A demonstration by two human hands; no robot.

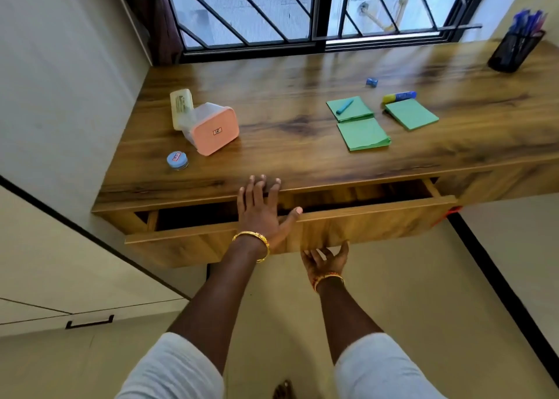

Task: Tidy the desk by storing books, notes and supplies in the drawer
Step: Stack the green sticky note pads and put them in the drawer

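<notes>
Head view is showing the wooden desk drawer (363,217) standing partly open, its inside dark. Left hand (263,211) is lying flat, fingers spread, across its top edge; right hand (326,259) is curling under its front panel. Three green paper note pads (363,134) are lying on the wooden desktop (287,96), and a black mesh cup (514,52) is holding blue pens (527,22).

left hand (261,209) flat, fingers spread forward; right hand (325,261) palm-up, fingers curled upward, lower

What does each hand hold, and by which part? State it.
Left hand: no grip, fingers straight, resting across the desk edge and the drawer. Right hand: fingers under the drawer front's bottom edge; a closed grip cannot be told.
</notes>
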